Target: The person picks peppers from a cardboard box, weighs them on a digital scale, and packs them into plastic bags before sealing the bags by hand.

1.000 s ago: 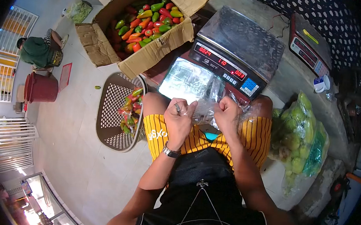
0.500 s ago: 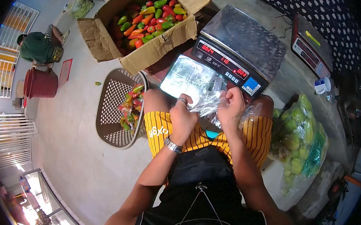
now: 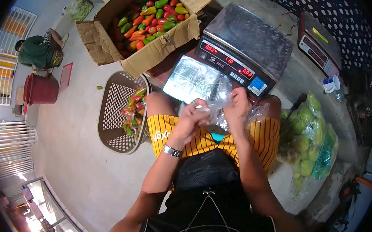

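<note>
Between my hands, over my lap, is a thin transparent plastic bag. My left hand, with a watch on its wrist, is closed on the bag's left side. My right hand pinches the other side, its fingers curled. Just beyond them lies a shiny pack of plastic bags at the front of a digital scale, whose display is lit red. More crumpled plastic lies by my right hand.
A cardboard box of red, orange and green peppers stands at the upper left. Bagged peppers sit in a plastic basket. At right are a bag of green vegetables, a mug and a second scale. A person crouches far left.
My left hand has turned and its fingers have shifted on the plastic bag, drawing slightly lower. The right hand stays on the bag. The scale's readings are the same.
</note>
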{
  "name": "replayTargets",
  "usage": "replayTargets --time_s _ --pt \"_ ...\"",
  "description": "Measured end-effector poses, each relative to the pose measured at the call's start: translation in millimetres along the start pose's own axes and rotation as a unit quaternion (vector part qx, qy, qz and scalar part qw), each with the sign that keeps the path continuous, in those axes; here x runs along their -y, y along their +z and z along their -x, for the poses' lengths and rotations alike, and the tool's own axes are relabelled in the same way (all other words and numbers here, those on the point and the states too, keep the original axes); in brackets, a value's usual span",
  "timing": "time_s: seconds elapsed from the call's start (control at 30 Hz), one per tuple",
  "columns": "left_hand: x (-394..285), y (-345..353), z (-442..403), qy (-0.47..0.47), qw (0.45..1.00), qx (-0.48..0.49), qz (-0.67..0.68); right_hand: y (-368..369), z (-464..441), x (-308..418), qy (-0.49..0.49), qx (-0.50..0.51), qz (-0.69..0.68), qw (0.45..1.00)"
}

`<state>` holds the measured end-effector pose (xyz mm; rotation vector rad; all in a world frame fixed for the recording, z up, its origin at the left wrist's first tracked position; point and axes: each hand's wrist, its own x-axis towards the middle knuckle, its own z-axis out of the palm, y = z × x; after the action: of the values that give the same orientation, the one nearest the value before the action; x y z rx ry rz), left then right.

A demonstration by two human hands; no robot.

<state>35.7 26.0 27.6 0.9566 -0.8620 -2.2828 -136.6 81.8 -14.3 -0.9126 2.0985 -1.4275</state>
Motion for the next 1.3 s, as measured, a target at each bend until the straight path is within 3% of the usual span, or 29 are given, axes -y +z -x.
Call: replayTargets --time_s 0.03,0.1,0.13,0.17,0.2,0.23,0.27,0.3,0.37,0.4,0.5,0.53,0.63,0.67,0.73,0.77,0.8,0.87,0.97,1.0,1.1,1.23,1.3 --pt "-4 12 6 0.006 0.998 0.022 -0.051 5 -4 -3 0.031 0.002 -0.07 0.997" --pt "11 4 -3 0.107 0.969 -0.082 -0.206 11 -8 -7 0.095 0.009 -0.204 0.974" --pt "30 -20 -24 0.163 0.928 -0.149 -0.3 3 -4 16 0.227 0.085 -0.278 0.929" --pt "39 -33 -37 0.217 0.871 -0.212 -0.388 3 5 23 0.221 0.119 -0.246 0.936" --pt "34 -33 -44 0.177 0.904 -0.258 -0.291 4 14 27 0.212 0.151 -0.212 0.942" --pt "16 -16 -40 0.206 0.926 -0.236 -0.209 3 24 37 0.204 0.18 -0.178 0.946" --pt "11 -12 -44 0.182 0.949 -0.223 -0.132 2 34 49 0.236 0.192 -0.227 0.925" --pt "9 -10 -45 0.156 0.964 -0.209 -0.053 1 34 36 0.182 0.164 -0.174 0.954" --pt "8 -20 -35 0.085 0.987 -0.127 -0.049 4 26 2 0.066 0.107 -0.068 0.99" --pt "7 -23 -30 0.051 0.994 -0.085 -0.049 -3 16 20 0.104 0.043 -0.038 0.993" --pt "-7 6 1 0.098 0.993 0.056 -0.014 8 -8 -16 0.059 0.029 -0.091 0.994" --pt "-10 9 6 0.098 0.994 0.032 0.027 3 -9 -16 0.099 0.079 -0.185 0.975" --pt "1 -22 -9 0.179 0.98 0.084 0.023 -7 -15 -9 0.177 0.171 -0.254 0.936" --pt "1 -34 -16 0.188 0.969 0.052 -0.152 -10 -14 -2 0.144 0.182 -0.262 0.937" --pt "-9 -25 -19 0.221 0.874 -0.076 -0.427 -20 -1 28 0.08 0.202 -0.279 0.935" --pt "-10 -21 -19 0.225 0.792 -0.138 -0.551 -22 7 40 -0.021 0.198 -0.179 0.963" --pt "-10 -16 -23 0.289 0.715 -0.163 -0.615 -24 13 51 -0.124 0.189 -0.075 0.971" --pt "-12 -6 -24 0.275 0.701 -0.171 -0.635 -19 14 52 -0.313 0.135 0.086 0.936" --pt "-10 -4 -28 0.292 0.686 -0.145 -0.65 -15 7 47 -0.225 0.141 0.199 0.943" --pt "-11 -1 -27 0.281 0.685 -0.14 -0.657 -15 0 49 -0.212 0.192 0.223 0.932" --pt "-12 5 -22 0.277 0.653 -0.152 -0.688 -10 -5 66 -0.147 0.246 0.417 0.863" --pt "-6 -6 -28 0.308 0.603 -0.165 -0.717 0 -21 77 -0.146 0.297 0.484 0.81" --pt "0 -13 -36 0.217 0.659 -0.147 -0.706 11 -25 77 -0.137 0.349 0.51 0.774"
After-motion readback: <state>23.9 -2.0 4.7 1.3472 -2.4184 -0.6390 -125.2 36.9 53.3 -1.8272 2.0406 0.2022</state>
